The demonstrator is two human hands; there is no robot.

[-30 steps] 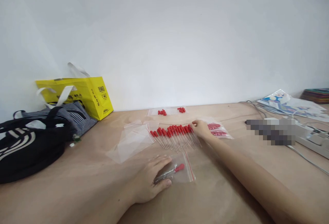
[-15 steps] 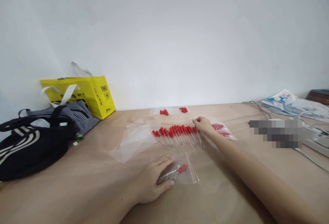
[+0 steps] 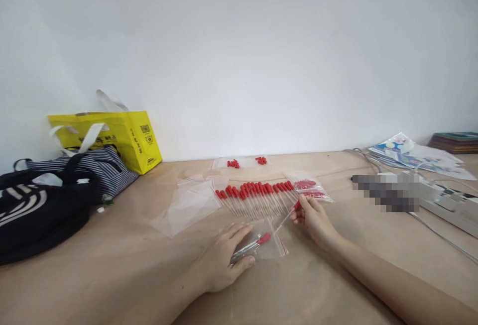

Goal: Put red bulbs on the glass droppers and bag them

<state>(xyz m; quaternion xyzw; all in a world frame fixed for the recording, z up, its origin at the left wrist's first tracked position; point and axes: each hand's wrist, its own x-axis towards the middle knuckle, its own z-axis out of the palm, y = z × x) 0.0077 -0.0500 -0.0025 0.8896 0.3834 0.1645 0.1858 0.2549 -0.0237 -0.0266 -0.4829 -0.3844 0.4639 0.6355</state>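
Observation:
My left hand [image 3: 228, 257] lies over the closed end of a clear zip bag [image 3: 274, 250], holding it on the table with fingers on one side and thumb on the other. Inside that bag is a glass dropper with a red bulb [image 3: 264, 238]. Pinched by its red bulb in my right hand [image 3: 312, 218] is another dropper [image 3: 286, 219], its glass tip slanting down-left to the bag's mouth. Just beyond, a row of red-bulbed droppers [image 3: 257, 198] fans out side by side. Filled bags of droppers [image 3: 308, 189] lie behind my right hand.
Flat clear bags [image 3: 190, 203] lie left of the row. Small red bulbs [image 3: 233, 164] sit on a clear bag near the wall. A yellow bag [image 3: 138, 141], striped bag [image 3: 117, 168] and black bag [image 3: 48, 215] stand left. A power strip [image 3: 455, 210], cables and papers [image 3: 414, 153] are right.
My right hand has drawn a dropper from the row back toward me, its tip now at the bag's mouth. My left hand stays on the bag, whose mouth has shifted and lifted slightly.

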